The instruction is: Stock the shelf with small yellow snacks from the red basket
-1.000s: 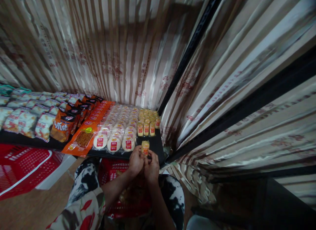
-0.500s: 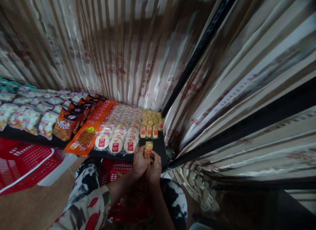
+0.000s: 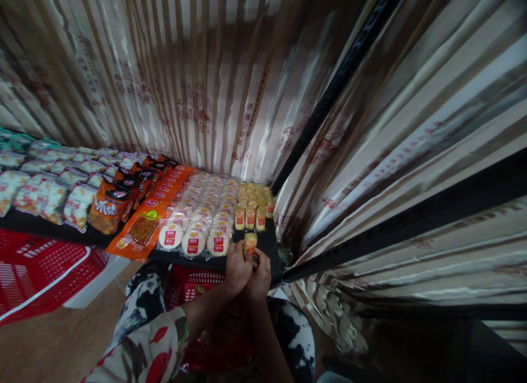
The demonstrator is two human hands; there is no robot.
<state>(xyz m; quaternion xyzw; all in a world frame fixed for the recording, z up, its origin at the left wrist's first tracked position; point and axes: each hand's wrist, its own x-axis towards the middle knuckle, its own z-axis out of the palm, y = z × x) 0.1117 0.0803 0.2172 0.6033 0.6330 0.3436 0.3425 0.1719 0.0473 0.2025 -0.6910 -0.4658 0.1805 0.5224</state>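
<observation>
My left hand (image 3: 236,269) and my right hand (image 3: 260,275) are pressed together at the front edge of a low black shelf (image 3: 267,244). Both hold one small yellow snack packet (image 3: 250,243) with a red label, standing upright just above my fingertips. Right behind it stand rows of the same yellow packets (image 3: 249,209). To their left lie rows of round white cakes in clear wrap (image 3: 202,225).
Further left on the shelf are a long orange packet (image 3: 145,224), orange bags (image 3: 107,208) and pale snack bags (image 3: 45,192). A red basket (image 3: 197,300) sits under my arms, another red basket (image 3: 37,276) at the left. Striped curtains (image 3: 197,81) hang behind and right.
The view has shifted slightly; my hands with the yellow packet have moved a little forward toward the rows of packets. The grip is unchanged.
</observation>
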